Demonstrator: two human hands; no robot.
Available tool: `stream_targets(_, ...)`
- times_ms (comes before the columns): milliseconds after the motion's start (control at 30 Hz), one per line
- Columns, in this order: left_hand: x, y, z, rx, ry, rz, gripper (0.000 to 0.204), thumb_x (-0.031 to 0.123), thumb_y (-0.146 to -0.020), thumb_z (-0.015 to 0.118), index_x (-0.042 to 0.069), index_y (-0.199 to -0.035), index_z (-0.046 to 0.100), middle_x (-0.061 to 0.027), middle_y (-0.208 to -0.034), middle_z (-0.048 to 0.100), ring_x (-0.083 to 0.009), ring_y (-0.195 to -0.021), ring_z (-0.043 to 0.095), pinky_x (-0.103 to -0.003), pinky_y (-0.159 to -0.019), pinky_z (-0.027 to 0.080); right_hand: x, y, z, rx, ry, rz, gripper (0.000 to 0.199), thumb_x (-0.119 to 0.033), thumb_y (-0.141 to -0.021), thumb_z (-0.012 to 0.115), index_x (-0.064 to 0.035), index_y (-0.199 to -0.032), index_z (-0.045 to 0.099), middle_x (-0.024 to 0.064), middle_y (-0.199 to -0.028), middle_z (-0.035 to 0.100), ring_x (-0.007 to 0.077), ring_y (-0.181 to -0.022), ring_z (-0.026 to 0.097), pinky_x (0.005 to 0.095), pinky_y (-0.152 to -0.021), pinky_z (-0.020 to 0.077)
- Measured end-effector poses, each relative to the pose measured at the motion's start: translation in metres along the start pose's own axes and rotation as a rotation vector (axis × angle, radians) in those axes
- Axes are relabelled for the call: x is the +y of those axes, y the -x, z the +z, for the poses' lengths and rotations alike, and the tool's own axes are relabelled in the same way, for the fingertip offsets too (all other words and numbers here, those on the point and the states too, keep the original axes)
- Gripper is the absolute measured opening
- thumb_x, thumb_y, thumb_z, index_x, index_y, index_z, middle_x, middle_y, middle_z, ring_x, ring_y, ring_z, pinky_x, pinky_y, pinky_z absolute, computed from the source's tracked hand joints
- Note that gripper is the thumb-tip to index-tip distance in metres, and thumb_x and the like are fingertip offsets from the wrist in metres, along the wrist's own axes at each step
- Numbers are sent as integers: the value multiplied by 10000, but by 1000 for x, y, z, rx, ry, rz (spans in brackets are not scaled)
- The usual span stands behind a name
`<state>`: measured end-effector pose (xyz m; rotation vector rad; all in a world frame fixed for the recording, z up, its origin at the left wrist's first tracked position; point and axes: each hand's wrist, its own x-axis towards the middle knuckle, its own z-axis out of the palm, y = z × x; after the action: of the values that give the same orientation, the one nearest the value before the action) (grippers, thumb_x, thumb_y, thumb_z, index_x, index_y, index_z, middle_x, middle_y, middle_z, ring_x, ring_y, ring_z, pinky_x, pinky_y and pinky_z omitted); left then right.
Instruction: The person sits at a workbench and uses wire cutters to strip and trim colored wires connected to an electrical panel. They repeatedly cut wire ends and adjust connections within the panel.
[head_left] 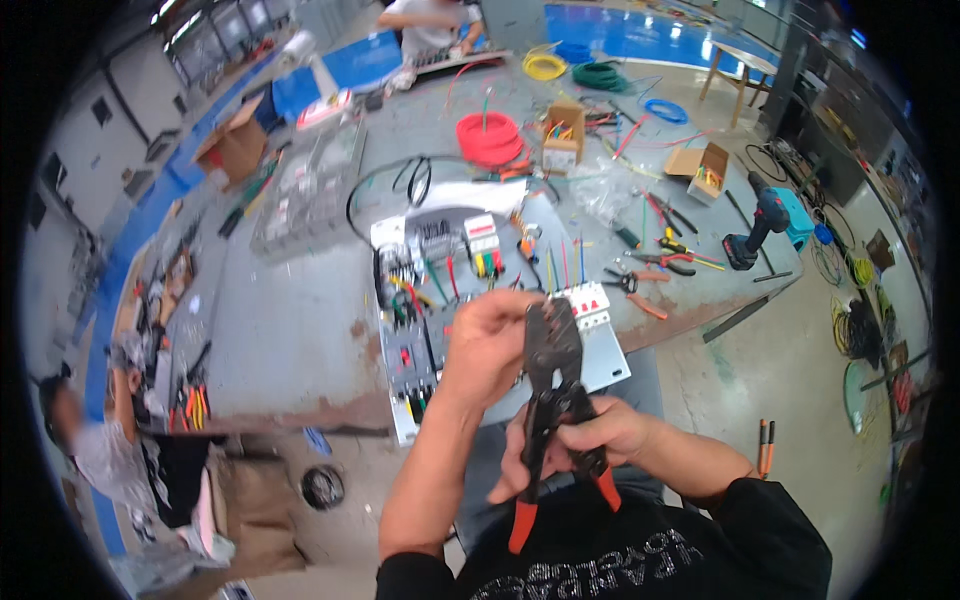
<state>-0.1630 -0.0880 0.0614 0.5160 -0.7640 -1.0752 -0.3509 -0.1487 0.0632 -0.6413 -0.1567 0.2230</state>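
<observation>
Just below the grey panel [600, 360], the right hand [590, 435] has its grip closed round the red handles of 1 crimping tool [553, 400], long axis upright, head pointing away. The left hand [485, 345] pinches at its head. Beyond the panel on the bench [290, 330]: 2 open cardboard boxes [565, 135], 1 red wire coil [490, 138].

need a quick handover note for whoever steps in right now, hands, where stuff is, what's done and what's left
Right hand: wrapped round the red handles of the crimping pliers, head pointing up.
Left hand: fingers pinched at the pliers' head; whatever they hold is too small to tell.
Electrical panel: lies flat on the grey table in front, with breakers mounted and coloured wires partly run, several ends standing loose.
Spare cutters and pliers lie right of the panel, the cordless drill beyond; red wire coil further back.
Left: loose wire ends unconnected.
</observation>
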Motion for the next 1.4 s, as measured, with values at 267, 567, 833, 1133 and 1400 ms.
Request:
stream_targets(267,39,10,-2,99,-311,2,415,12,-947,723,-12,-1354,647,-83,-1140,738,-135,-1037,688,-286,-904,566,-89,9,27,377,713,-69,504,-345,-884,747,46,-1176,621,157,-969,707,254,-920,704,379,-837,562)
stream_targets(567,86,-1,-181,800,-1227,242,384,225,-994,695,1,-1306,697,-112,-1216,738,-167,-1081,687,-327,-950,520,-212,-91,-47,703,1902,206,399,-288,-935,681,-27,-1238,670,70,-896,643,156,-821,578,337,-752,472)
stream_targets(833,105,-20,-211,287,-896,-411,391,305,-993,721,51,-1290,736,-30,-1104,777,-115,-1012,687,-296,-923,521,-223,-159,-124,516,1997,377,381,-266,-931,671,-33,-1232,677,84,-904,670,169,-826,584,353,-754,465)
stream_targets(1133,82,-75,-244,187,-836,-422,361,321,-1040,677,48,-1267,744,18,-1017,732,-54,-899,639,-216,-793,560,-215,-206,-165,364,2047,453,341,-254,-932,660,20,-1134,632,157,-848,624,265,-768,567,415,-732,466)
stream_targets(1400,64,-76,-250,240,-739,-366,328,320,-1058,649,76,-1249,754,16,-1027,693,-73,-963,635,-260,-806,581,-204,-216,-184,314,2022,560,405,-271,-931,647,30,-1202,665,194,-927,692,296,-832,640,420,-791,510)
